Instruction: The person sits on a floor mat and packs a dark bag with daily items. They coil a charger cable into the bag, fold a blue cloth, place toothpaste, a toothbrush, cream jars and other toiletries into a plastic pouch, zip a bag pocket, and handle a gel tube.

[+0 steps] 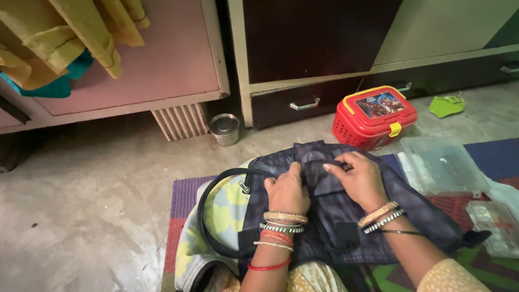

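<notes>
Head view. Dark school bag (335,216) is lying on the lap over a striped mat (184,200), its front pocket still being handled, nothing yet packed. Left hand (286,192) is pressing flat, grip open. Right hand (359,178) is pinching the pocket's edge. Red lunch box (373,116) is standing apart.

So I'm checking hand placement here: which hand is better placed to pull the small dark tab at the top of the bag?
The right hand, probably. Its fingertips already pinch the small dark tab on the dark bag, while the left hand lies flat on the fabric beside it.
</notes>
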